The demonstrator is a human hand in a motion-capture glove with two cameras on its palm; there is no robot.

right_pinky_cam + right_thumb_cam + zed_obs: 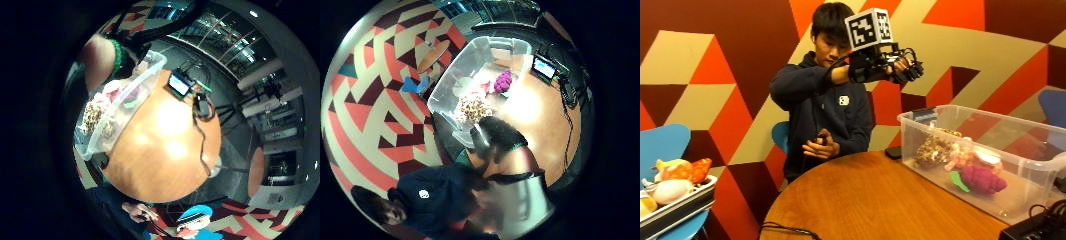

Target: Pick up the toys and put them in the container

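In the outside view my gloved right hand (896,67) is raised at head height, above and a little left of the clear plastic container (1039,165) on the round wooden table (866,200). Its fingers curl round a toy with a dark fuzzy part (500,132), a green band (117,55) and a brownish body, which sits close to the palm in both palm views. Inside the container lie a spotted brown toy (933,150), a pink toy (966,160) and a purple toy (983,180). The container (470,65) lies below the hand in the palm views.
The bare left hand (821,147) holds a small dark thing at the chest. A tray of more toys (673,182) rests on a blue chair at the left. A black device (1033,230) and cables (783,230) lie on the table's near edge.
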